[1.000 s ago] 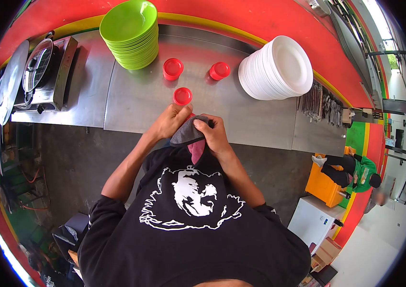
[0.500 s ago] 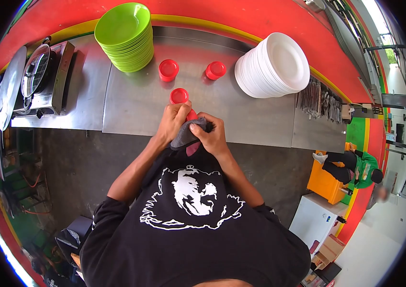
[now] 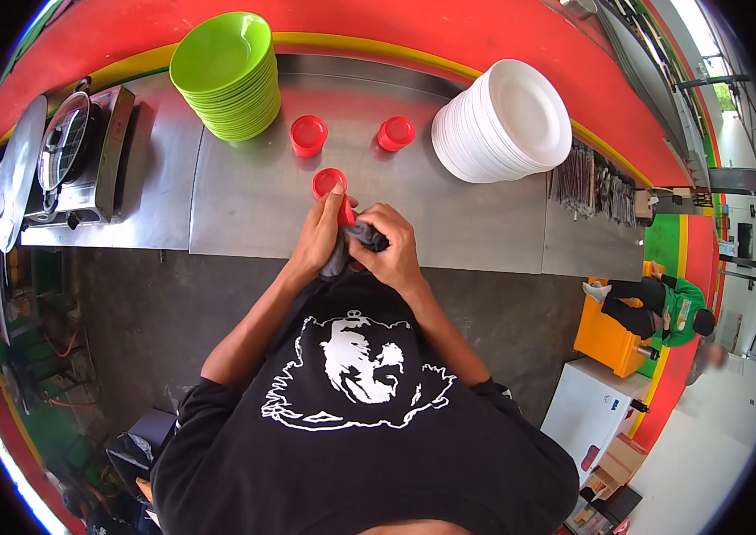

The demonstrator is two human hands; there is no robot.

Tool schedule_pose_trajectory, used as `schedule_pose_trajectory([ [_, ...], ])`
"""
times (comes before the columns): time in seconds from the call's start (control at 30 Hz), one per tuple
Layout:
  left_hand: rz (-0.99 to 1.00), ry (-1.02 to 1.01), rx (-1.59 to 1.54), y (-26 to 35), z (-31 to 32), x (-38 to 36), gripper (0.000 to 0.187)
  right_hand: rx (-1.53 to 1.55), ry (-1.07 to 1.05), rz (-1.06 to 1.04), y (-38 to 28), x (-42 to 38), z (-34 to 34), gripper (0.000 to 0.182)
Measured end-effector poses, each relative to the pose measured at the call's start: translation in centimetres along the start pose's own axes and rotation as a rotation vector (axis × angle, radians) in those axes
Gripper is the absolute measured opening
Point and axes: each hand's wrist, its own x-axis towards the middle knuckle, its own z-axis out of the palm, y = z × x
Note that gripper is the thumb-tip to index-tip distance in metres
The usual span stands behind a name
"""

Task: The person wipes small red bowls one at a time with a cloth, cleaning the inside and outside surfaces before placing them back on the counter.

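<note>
In front of my chest, my left hand (image 3: pixel 318 236) is closed on a small red sauce cup (image 3: pixel 347 212), largely covered by fingers. My right hand (image 3: pixel 392 245) grips a dark grey cloth (image 3: pixel 365 235) and presses it against the near end of the cup. Part of the cloth hangs below my left hand. Just beyond my left fingertips stands another red cup (image 3: pixel 329 180) on the steel counter (image 3: pixel 258 201). Farther back are two more spots with red cups, one left (image 3: pixel 308 135) and one right (image 3: pixel 396 133).
A tall stack of green plates (image 3: pixel 226 80) stands at the back left, with white plates (image 3: pixel 503 125) at the back right. Cutlery (image 3: pixel 587 183) lies right of them. At the far left is a stove (image 3: pixel 106 160) with a lidded pan (image 3: pixel 64 143). A person in green (image 3: pixel 677 312) sits far right.
The cloth has bunched closer into my right hand, uncovering more of the held red cup. My right hand has turned, its knuckles now higher. The view has shifted slightly.
</note>
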Motion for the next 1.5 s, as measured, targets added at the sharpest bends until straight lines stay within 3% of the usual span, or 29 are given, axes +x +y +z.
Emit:
schedule_pose_trajectory([
  [0.07, -0.045, -0.001, 0.018, 1.2, 0.8, -1.1, 0.061, -0.162, -0.076, -0.123, 0.2, -0.1, -0.1, 0.027],
  [0.27, -0.025, -0.272, -0.143, 1.5, -0.2, -1.0, 0.061, 0.152, -0.161, 0.018, -0.1, 0.4, -0.8, 0.030],
  [0.57, 0.106, -0.466, -0.076, 2.1, -2.7, -0.6, 0.050, -0.178, 0.097, -0.176, -1.7, 0.6, 1.6, 0.033],
  [0.77, 0.339, -0.321, -0.045, 1.4, -1.8, -0.9, 0.048, -0.371, 0.122, -0.093, -2.0, 0.5, 1.8, 0.034],
  [0.9, 0.258, -0.108, -0.073, 0.9, -1.4, -1.0, 0.052, -0.353, -0.022, 0.052, -1.7, 0.3, 1.5, 0.036],
  [1.0, 0.253, -0.070, -0.144, 0.3, -1.1, -0.6, 0.054, -0.229, -0.169, -0.035, -1.5, 0.8, 0.8, 0.036],
  [1.1, 0.212, -0.111, -0.156, 0.7, -1.4, -0.9, 0.056, -0.137, -0.088, -0.151, -1.1, 1.3, 1.0, 0.035],
  [1.2, 0.310, -0.162, -0.041, 1.2, -1.2, -0.9, 0.057, -0.294, 0.037, -0.177, -2.1, 1.6, 1.4, 0.035],
  [1.4, 0.255, -0.068, 0.278, 1.6, -1.6, -1.1, 0.058, -0.253, 0.294, -0.101, -0.8, 1.2, 2.8, 0.037],
  [1.5, 0.401, 0.046, 0.201, 2.4, -0.6, -1.4, 0.058, -0.081, 0.337, 0.030, 0.2, 0.7, 3.2, 0.032],
])
